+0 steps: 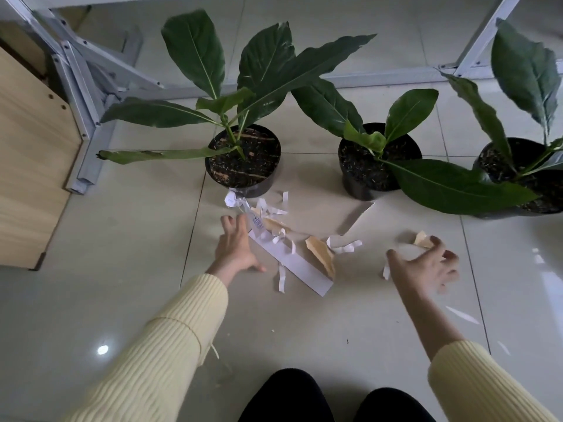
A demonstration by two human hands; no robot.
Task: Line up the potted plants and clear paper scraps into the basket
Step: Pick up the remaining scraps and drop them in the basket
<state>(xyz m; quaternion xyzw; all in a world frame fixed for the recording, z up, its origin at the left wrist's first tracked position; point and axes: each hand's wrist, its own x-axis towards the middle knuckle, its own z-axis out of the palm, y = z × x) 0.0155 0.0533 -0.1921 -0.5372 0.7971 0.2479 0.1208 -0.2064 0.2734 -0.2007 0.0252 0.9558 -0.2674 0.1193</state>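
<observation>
In the head view we see three potted plants in a rough row on the tiled floor [128,239]: left pot [243,162], middle pot [370,166], right pot [515,175]. Paper scraps [297,264] lie before the left and middle pots. Our left hand [236,249] touches them, fingers spread apart. Our right hand [426,266], blurred, hovers by a brown scrap [422,239], fingers apart and bent.

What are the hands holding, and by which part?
The left hand holds nothing, its fingers spread by the white paper strip. The right hand is blurred; whether it pinches the tan scrap cannot be told.
</observation>
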